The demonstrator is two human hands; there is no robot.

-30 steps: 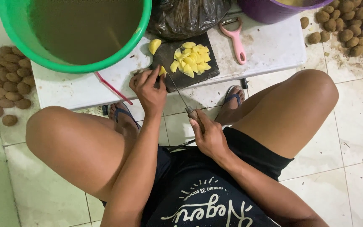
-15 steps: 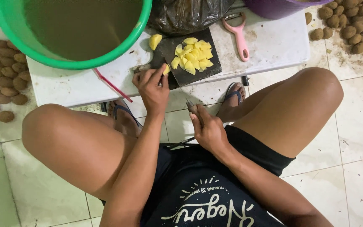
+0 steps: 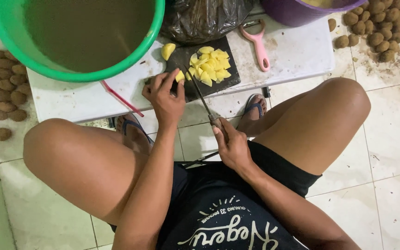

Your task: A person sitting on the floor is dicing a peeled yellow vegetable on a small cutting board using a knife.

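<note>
White low surface (image 3: 297, 55), scuffed, standing on a pale tiled floor (image 3: 394, 139); all places below are given from the dark cutting board.

Large green plastic basin (image 3: 10, 32) of murky brown water: left of the board, overhanging the surface edge.
Black plastic bag (image 3: 204, 18): just behind the board.
Purple tub (image 3: 297, 11): behind and right of the board.
Dark rectangular cutting board (image 3: 186, 90): on the surface, near its front edge.
Brown unpeeled potatoes, two heaps on the floor: far left (image 3: 1, 88) and far right (image 3: 376, 32).
Left hand (image 3: 164, 95): at the board's front left corner, fingers pinched on a yellow potato piece (image 3: 179, 76).
Right hand (image 3: 232, 148): below the board, clenched round the handle of a thin-bladed knife (image 3: 200, 95), blade lying across the board.
Pile of cut yellow potato pieces (image 3: 209, 65): on the board's middle.
Pink peeler (image 3: 258, 44): right of the board.
</note>
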